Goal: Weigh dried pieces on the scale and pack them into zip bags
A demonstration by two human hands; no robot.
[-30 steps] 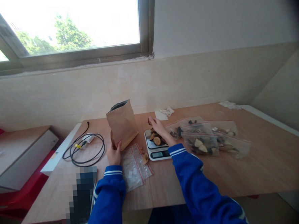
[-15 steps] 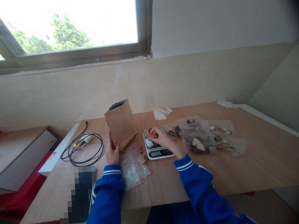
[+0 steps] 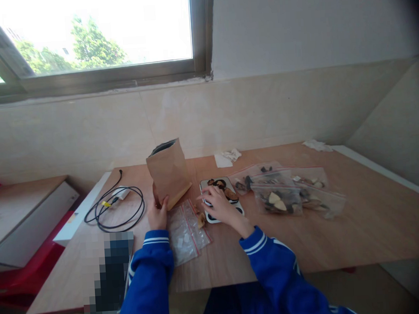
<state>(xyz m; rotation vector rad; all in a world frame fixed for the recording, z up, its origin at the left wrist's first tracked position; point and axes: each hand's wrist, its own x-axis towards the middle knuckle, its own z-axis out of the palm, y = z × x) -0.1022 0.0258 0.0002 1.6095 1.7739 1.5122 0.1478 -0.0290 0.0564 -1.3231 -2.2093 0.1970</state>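
Observation:
My left hand (image 3: 158, 214) grips the lower left corner of a standing brown paper bag (image 3: 170, 173), whose top is open and dark inside. My right hand (image 3: 217, 206), fingers apart and holding nothing, hovers over the front left of a white kitchen scale (image 3: 207, 182) and hides most of its display. Several dried mushroom slices (image 3: 231, 195) lie on the scale's plate. Between the bag and the scale, a few light brown dried pieces (image 3: 201, 219) rest beside clear zip bags (image 3: 181, 237) with red seal lines.
To the right of the scale lie several clear zip bags of dried pieces (image 3: 278, 202). A coiled black cable (image 3: 144, 206) with a white plug (image 3: 121, 193) is at left, above a pixelated dark flat object (image 3: 113, 272). Crumpled tissue (image 3: 232, 155) lies near the wall.
My right hand has let go of a brown dried slice over the scale, and its fingers have spread and shifted slightly left and toward me. My left hand stays on the paper bag.

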